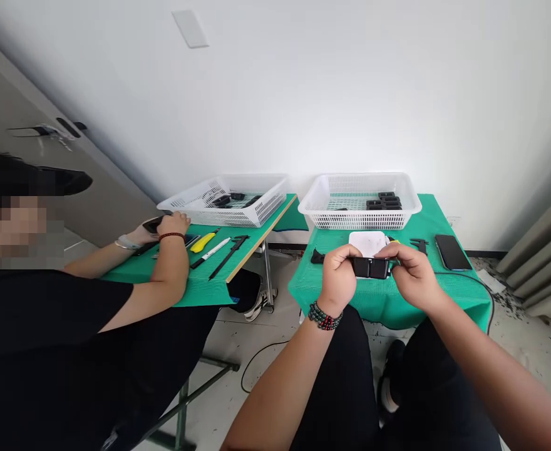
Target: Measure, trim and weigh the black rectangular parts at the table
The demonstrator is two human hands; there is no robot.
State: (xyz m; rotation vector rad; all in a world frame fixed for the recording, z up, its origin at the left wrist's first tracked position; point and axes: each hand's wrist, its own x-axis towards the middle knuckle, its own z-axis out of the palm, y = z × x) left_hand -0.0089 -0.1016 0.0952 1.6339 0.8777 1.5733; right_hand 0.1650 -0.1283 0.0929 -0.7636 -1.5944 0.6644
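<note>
Gripping a small black rectangular plastic block (370, 267) by its ends, left hand (339, 275) and right hand (411, 272) both closed on it, raised above the green-covered surface (444, 294). White mesh plastic basket (360, 200) beyond the hands. Inspection step, apparently; turning it needs steady fingers.

Head view, downward (perhaps slightly leftward)

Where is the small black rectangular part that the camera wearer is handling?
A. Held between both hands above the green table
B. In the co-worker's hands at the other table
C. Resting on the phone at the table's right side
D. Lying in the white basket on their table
A. The left hand and right hand grip the black part by its two ends, over the green table and in front of the white basket.
</note>
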